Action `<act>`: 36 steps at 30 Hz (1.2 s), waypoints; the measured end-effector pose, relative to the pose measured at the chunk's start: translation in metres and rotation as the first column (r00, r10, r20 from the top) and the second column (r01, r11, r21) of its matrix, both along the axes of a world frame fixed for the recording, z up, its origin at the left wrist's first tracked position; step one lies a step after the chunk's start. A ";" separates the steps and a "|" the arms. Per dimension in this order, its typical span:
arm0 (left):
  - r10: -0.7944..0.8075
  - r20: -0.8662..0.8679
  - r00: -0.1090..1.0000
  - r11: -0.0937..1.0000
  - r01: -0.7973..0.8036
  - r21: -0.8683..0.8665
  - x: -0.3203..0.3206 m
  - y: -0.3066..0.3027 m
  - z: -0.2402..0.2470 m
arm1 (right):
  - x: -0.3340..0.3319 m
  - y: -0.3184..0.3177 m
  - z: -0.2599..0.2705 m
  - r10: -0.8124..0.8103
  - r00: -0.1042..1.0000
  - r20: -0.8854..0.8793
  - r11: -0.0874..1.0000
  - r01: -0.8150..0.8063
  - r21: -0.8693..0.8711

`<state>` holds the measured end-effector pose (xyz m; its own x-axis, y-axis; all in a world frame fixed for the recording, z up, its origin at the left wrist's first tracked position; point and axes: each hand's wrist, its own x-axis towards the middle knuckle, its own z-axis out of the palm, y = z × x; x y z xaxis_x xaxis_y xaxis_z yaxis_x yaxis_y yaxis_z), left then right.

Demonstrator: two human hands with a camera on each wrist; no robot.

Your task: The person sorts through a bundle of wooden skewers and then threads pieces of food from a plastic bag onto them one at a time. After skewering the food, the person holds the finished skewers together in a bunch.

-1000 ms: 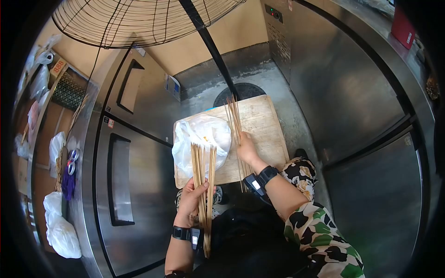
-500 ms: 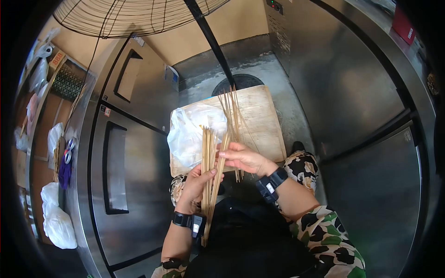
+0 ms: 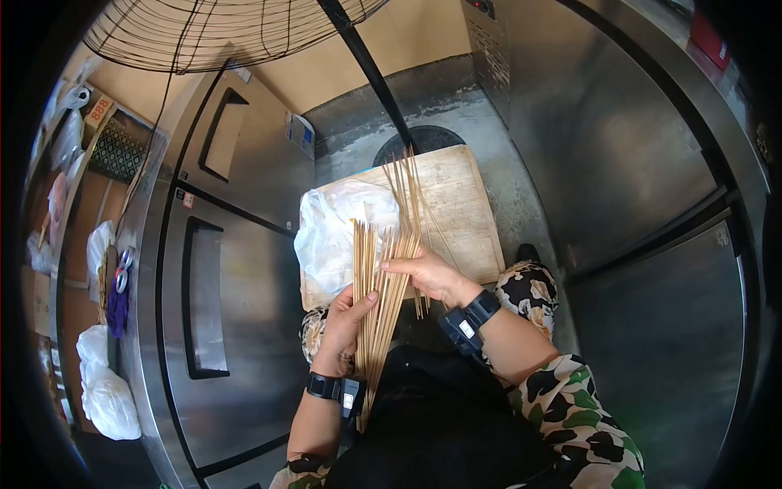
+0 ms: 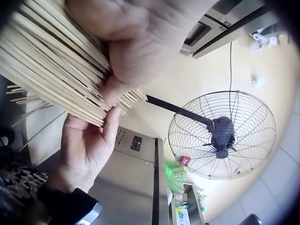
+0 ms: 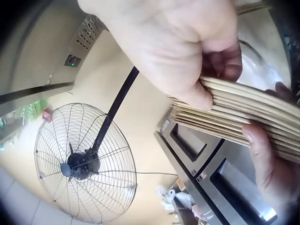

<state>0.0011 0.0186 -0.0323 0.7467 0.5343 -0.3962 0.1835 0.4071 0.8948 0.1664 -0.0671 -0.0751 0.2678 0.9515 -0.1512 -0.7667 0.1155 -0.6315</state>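
A fanned bundle of thin wooden sticks [image 3: 381, 297] is held in front of the torso. The left hand [image 3: 340, 328] grips its lower left side, thumb across the sticks. Near the upper right part, the right hand [image 3: 430, 275] pinches the sticks between thumb and fingers; the right wrist view shows its thumb on the bundle [image 5: 253, 110]. In the left wrist view both hands meet the bundle [image 4: 51, 61]. Several loose sticks [image 3: 414, 196] lie on a wooden board [image 3: 460, 191], beside a white plastic bag [image 3: 338, 236].
Steel cabinets [image 3: 236, 285] stand at the left and steel doors [image 3: 635, 163] at the right. A wire-caged fan [image 3: 220, 33] on a black pole [image 3: 371, 69] rises behind the board. White bags [image 3: 110, 399] hang by the left shelf. The person's knees are beneath the board's near edge.
The right hand has moved from the loose sticks on the board to the bundle and now pinches its right part. The bundle has spread wider. The left hand keeps its grip.
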 end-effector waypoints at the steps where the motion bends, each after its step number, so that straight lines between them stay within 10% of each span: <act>1: -0.008 0.002 1.000 1.000 0.008 0.003 -0.001 0.001 0.000 | 0.000 -0.002 0.002 0.014 1.000 -0.005 1.000 -0.014 -0.013; 36: 0.033 0.043 0.999 0.999 -0.033 0.003 -0.001 -0.010 0.012 | 0.001 -0.007 0.003 -0.060 0.998 -0.012 0.994 0.061 0.086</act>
